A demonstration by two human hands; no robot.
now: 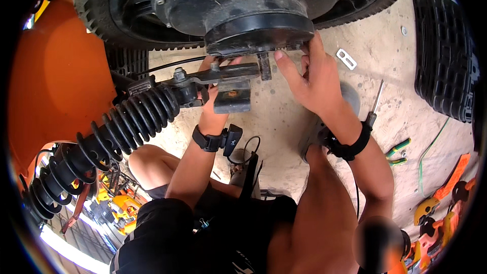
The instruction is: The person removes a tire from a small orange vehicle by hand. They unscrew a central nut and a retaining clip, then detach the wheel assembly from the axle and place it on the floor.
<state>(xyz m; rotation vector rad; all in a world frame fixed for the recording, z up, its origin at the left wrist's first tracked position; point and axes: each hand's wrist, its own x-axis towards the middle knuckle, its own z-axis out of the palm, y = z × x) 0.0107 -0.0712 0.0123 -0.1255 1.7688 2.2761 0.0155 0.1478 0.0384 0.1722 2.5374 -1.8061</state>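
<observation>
A black wheel hub with a tyre fills the top, a threaded axle pointing down from it. My right hand grips the hub's lower right edge, thumb beside the axle. My left hand reaches up behind a metal bracket toward the hub's underside; most of its fingers are hidden. The bracket sits left of the axle, joined to a black coil-spring shock absorber that slants down to the lower left, beside an orange body panel.
Right of the wheel are a white slotted plate, a washer and black stacked ridged parts. A screwdriver, green-handled pliers and orange parts lie lower right. My legs are below.
</observation>
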